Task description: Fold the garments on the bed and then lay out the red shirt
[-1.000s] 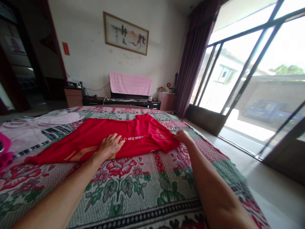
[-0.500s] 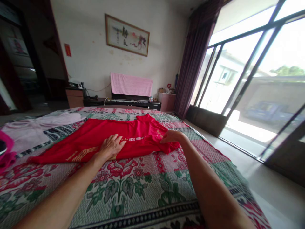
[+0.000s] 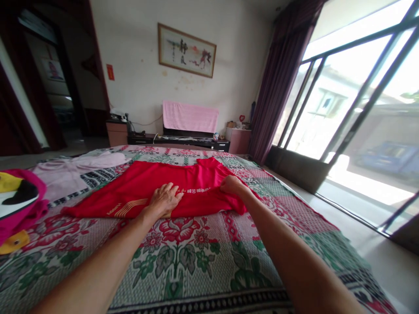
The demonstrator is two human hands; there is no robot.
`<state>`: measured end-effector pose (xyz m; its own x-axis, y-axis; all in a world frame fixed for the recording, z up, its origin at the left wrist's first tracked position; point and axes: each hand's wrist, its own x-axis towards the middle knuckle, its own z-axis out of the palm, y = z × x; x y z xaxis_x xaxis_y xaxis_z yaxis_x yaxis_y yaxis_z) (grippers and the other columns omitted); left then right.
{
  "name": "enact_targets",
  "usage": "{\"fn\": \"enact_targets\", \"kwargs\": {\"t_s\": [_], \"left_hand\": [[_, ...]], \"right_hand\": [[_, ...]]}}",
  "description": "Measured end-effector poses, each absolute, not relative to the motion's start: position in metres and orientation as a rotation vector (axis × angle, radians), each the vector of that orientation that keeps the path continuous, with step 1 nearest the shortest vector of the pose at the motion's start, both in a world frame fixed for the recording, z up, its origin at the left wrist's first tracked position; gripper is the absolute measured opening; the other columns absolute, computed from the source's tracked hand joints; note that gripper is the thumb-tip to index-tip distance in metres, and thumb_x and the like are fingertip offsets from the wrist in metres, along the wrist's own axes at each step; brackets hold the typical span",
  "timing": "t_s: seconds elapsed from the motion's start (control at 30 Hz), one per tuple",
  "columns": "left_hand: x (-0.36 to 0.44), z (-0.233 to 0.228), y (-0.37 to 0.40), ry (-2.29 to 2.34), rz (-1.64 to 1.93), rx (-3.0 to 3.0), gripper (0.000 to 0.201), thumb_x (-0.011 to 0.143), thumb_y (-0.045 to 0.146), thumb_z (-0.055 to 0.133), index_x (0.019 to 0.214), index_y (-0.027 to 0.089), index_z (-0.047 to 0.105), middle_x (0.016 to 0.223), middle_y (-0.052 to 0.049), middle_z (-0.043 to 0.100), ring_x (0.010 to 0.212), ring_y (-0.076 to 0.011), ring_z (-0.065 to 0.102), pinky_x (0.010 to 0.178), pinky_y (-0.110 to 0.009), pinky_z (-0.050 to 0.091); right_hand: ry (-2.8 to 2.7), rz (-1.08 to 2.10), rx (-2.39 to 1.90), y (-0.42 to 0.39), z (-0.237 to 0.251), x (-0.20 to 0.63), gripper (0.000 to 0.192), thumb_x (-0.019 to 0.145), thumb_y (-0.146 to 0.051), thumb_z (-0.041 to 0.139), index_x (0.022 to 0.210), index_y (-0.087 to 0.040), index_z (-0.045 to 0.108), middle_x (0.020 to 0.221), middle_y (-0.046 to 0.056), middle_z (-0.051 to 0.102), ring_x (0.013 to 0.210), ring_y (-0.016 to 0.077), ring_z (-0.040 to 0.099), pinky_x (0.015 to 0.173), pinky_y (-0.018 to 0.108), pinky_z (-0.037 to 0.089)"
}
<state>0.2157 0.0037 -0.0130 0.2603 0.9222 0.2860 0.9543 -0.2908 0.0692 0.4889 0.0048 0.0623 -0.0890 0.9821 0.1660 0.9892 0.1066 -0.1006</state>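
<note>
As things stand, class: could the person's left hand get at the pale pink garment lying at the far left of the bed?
Probably yes. The left hand rests flat on the red shirt, and only open bedspread lies between it and the pale pink garment, though it looks a long stretch.

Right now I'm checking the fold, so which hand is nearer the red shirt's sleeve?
Right. The right hand grips the red shirt at its sleeve; the left hand lies flat mid-shirt, away from it.

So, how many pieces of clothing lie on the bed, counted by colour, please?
Red: 1, the red shirt under the left hand and right hand
Pale pink: 1, the pale pink garment
Bright pink with yellow and black: 1, the bright pink item, partly cut off by the picture edge
Total: 3
</note>
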Motion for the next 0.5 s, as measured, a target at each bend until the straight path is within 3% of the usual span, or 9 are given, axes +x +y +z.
{"fn": "enact_targets", "kwargs": {"t_s": [0.2,0.37,0.5], "left_hand": [[0.216,-0.014,0.003,-1.807,-0.431,-2.397,0.045,0.093,0.047,0.036,0.126,0.022,0.054,0.139,-0.010,0.049,0.128,-0.0265,0.044,0.106,-0.044,0.036],[0.216,-0.012,0.002,-1.803,-0.405,-2.405,0.043,0.094,0.046,0.036,0.124,0.023,0.056,0.139,-0.011,0.049,0.129,-0.0275,0.043,0.105,-0.046,0.036],[0.216,-0.014,0.003,-1.806,-0.433,-2.405,0.043,0.093,0.047,0.036,0.124,0.024,0.056,0.139,-0.010,0.049,0.129,-0.0269,0.043,0.105,-0.046,0.036]], "right_hand": [[-1.930,-0.199,-2.050,0.003,0.080,0.480,0.027,0.077,-0.016,0.052,0.091,-0.019,0.075,0.090,0.007,0.072,0.086,0.0205,0.064,0.072,0.025,0.045],[-1.926,-0.210,-1.809,0.016,0.069,0.467,0.035,0.077,-0.011,0.047,0.101,-0.015,0.072,0.101,0.009,0.071,0.092,0.0201,0.063,0.079,0.025,0.045],[-1.794,-0.207,-1.856,0.018,0.066,0.484,0.042,0.076,-0.010,0.049,0.113,-0.017,0.067,0.108,0.010,0.069,0.094,0.0197,0.061,0.076,0.025,0.045]]}}
